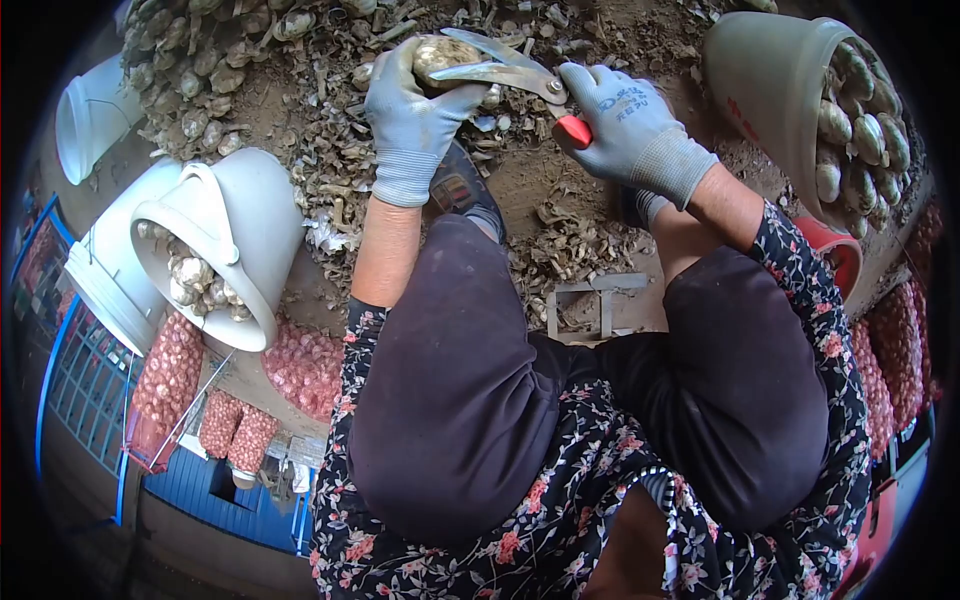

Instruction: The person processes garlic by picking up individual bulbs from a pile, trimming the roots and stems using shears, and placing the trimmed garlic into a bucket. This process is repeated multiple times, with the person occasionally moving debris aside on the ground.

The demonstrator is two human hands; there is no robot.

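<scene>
My left hand [412, 110], in a grey glove, is closed around a garlic bulb [441, 56] held above the ground. My right hand [625, 125], also gloved, grips red-handled shears [505, 68] whose metal blades lie across the bulb. Both hands are out in front of my knees, which are covered by dark trousers and a floral top.
A white bucket [262, 215] with garlic bulbs stands at left beside another white bucket [105, 270]. A grey bucket [775, 90] full of bulbs stands at right. A heap of garlic [195, 60] lies at top left. Trimmed scraps [570, 240] cover the dirt. Red mesh sacks [305, 365] lie nearby.
</scene>
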